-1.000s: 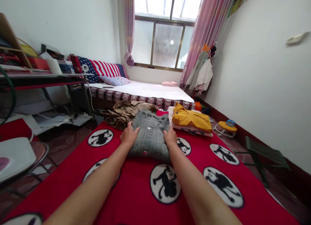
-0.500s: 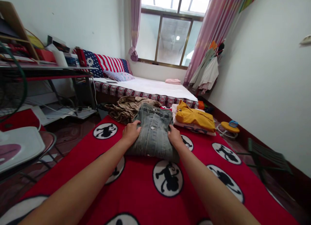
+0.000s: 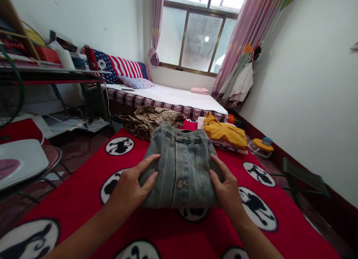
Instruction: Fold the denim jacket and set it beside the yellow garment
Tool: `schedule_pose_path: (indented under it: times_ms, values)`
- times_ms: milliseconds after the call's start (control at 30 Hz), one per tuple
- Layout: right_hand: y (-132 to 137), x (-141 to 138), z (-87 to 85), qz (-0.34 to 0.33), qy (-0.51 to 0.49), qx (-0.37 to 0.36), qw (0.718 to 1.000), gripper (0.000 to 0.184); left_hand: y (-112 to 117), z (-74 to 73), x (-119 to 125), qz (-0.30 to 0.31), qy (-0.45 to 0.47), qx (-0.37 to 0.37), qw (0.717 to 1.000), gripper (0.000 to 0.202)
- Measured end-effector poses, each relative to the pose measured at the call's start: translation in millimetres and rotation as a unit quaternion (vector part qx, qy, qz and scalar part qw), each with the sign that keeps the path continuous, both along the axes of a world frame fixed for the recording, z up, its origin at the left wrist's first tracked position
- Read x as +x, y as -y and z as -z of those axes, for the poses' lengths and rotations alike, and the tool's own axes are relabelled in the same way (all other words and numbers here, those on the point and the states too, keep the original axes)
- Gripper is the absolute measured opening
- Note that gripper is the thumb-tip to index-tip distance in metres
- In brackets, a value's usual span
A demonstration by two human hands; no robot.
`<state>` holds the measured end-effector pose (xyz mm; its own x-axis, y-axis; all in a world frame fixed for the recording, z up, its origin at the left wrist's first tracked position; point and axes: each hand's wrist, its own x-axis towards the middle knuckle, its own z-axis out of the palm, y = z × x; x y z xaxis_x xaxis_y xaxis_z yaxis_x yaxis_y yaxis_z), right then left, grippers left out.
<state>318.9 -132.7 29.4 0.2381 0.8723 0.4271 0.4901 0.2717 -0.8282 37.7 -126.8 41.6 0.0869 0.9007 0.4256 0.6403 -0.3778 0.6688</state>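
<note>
A folded denim jacket (image 3: 183, 164) with a button placket down its middle is in front of me, over a red blanket (image 3: 92, 184) with black-and-white round prints. My left hand (image 3: 131, 186) grips its left side, thumb and forefinger on the front face. On the opposite side my right hand (image 3: 228, 182) holds it the same way. The other fingers of both hands are partly hidden behind the cloth. Behind the jacket lie a crumpled brown patterned garment (image 3: 156, 119) at left and a folded yellow garment (image 3: 226, 131) on a pale one at right.
A bed (image 3: 173, 97) with a white sheet stands beyond, under the window. At left are a cluttered desk (image 3: 56, 76) and a white-seated chair (image 3: 21, 166). A yellow-topped stool (image 3: 263, 144) and a dark green folding stool (image 3: 303, 177) stand on the right.
Both hands have drawn the folded denim jacket toward me, and it looks larger and more raised. The other garments stay where they were.
</note>
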Motion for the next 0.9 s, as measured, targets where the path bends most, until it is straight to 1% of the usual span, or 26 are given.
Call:
schedule_pose_path:
  times_ms: [67, 100, 167, 233, 300, 333, 400, 467, 500, 567, 600, 633, 667, 700, 733, 767, 800, 833, 900]
  values:
    - [7.7, 9.0, 10.5, -0.054, -0.011, -0.088, 0.995, 0.052, 5.7, 15.6, -7.0, 0.049, -0.012, -0.065, 0.997, 0.047]
    - [8.2, 13.0, 13.4, -0.077, -0.018, -0.121, 0.99, 0.054, 5.2, 20.7, -10.7, 0.066, -0.012, -0.085, 0.994, 0.046]
    - [2.8, 17.9, 13.3, -0.099, -0.027, -0.149, 0.984, 0.058, -1.9, 22.7, -15.8, 0.076, 0.009, -0.108, 0.991, 0.049]
    - [-8.2, 16.8, 8.3, -0.096, -0.02, -0.137, 0.986, 0.066, -14.3, 16.6, -15.4, 0.072, 0.064, -0.123, 0.988, 0.062]
    - [-18.5, 10.0, 2.9, -0.078, -0.008, -0.105, 0.991, 0.076, -26.6, 7.8, -8.6, 0.075, 0.123, -0.126, 0.982, 0.074]
    - [-21.6, 5.1, 0.2, -0.07, -0.005, -0.088, 0.994, 0.08, -31.2, 3.4, -3.5, 0.073, 0.143, -0.117, 0.98, 0.076]
    - [-23.0, -4.8, -7.4, -0.062, -0.011, -0.053, 0.997, 0.077, -36.2, -6.4, 7.5, 0.056, 0.151, -0.071, 0.984, 0.065]
    - [-22.0, -12.0, -23.1, -0.06, -0.017, -0.001, 0.998, 0.067, -37.9, -22.2, 16.3, 0.034, 0.136, 0.013, 0.99, 0.049]
    - [-23.3, -13.8, -35.1, -0.057, -0.013, 0.038, 0.998, 0.064, -39.5, -33.7, 19.1, 0.024, 0.125, 0.066, 0.99, 0.043]
    - [-35.6, -13.7, -64.9, -0.043, 0.018, 0.132, 0.99, 0.06, -48.5, -63.2, 21.8, -0.002, 0.095, 0.171, 0.981, 0.04]
    - [-47.8, -12.2, -79.7, -0.033, 0.046, 0.173, 0.983, 0.06, -57.1, -79.3, 22.5, -0.02, 0.068, 0.211, 0.975, 0.041]
    - [-63.6, -10.4, -92.1, -0.023, 0.076, 0.194, 0.978, 0.062, -68.5, -94.4, 23.6, -0.041, 0.025, 0.228, 0.972, 0.042]
    - [-81.8, -8.8, -100.4, -0.011, 0.116, 0.181, 0.977, 0.063, -81.8, -106.8, 25.7, -0.063, -0.033, 0.223, 0.972, 0.042]
    - [-100.6, -8.1, -103.3, 0.01, 0.161, 0.136, 0.977, 0.064, -96.0, -115.0, 29.2, -0.086, -0.095, 0.201, 0.971, 0.04]
    - [-118.6, -8.7, -100.3, 0.038, 0.207, 0.08, 0.974, 0.065, -110.1, -117.9, 34.1, -0.104, -0.151, 0.175, 0.967, 0.037]
    - [-134.2, -10.8, -91.6, 0.064, 0.256, 0.021, 0.964, 0.065, -123.2, -115.0, 40.3, -0.114, -0.197, 0.152, 0.962, 0.034]
    - [-146.6, -14.3, -78.1, 0.078, 0.305, -0.033, 0.949, 0.063, -134.8, -106.1, 47.4, -0.113, -0.23, 0.135, 0.957, 0.032]
    - [-155.5, -18.6, -61.3, 0.082, 0.347, -0.074, 0.931, 0.06, -144.7, -92.0, 54.6, -0.101, -0.25, 0.127, 0.954, 0.032]
    - [-163.6, -27.0, -24.2, 0.059, 0.402, -0.132, 0.904, 0.052, -159.6, -53.4, 67.2, -0.05, -0.282, 0.096, 0.953, 0.042]
